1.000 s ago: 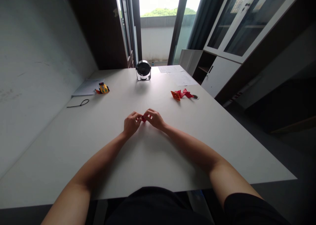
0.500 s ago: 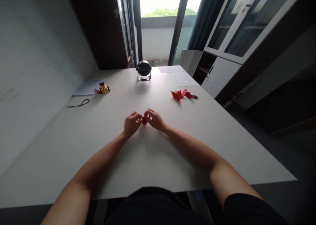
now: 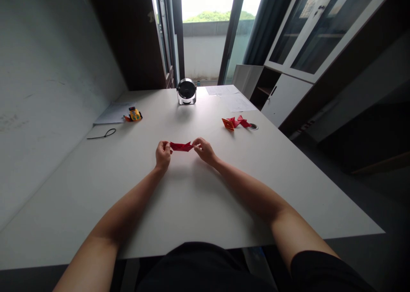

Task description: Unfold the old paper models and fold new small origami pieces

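Note:
A small piece of folded red paper (image 3: 181, 146) is stretched out between my two hands just above the white table (image 3: 192, 206). My left hand (image 3: 163, 154) pinches its left end with closed fingers. My right hand (image 3: 204, 150) pinches its right end the same way. Both forearms reach forward from the near edge of the table.
Several folded red and orange paper pieces (image 3: 235, 122) lie to the right beyond my hands. A small round fan (image 3: 186, 91) stands at the far end. A yellow toy (image 3: 134, 114), a sheet of paper (image 3: 113, 112) and a black cord (image 3: 104, 134) lie at the left by the wall.
My hands, close together over a bunched bit of red paper before, have moved apart, and the paper is now pulled out into a longer strip between them.

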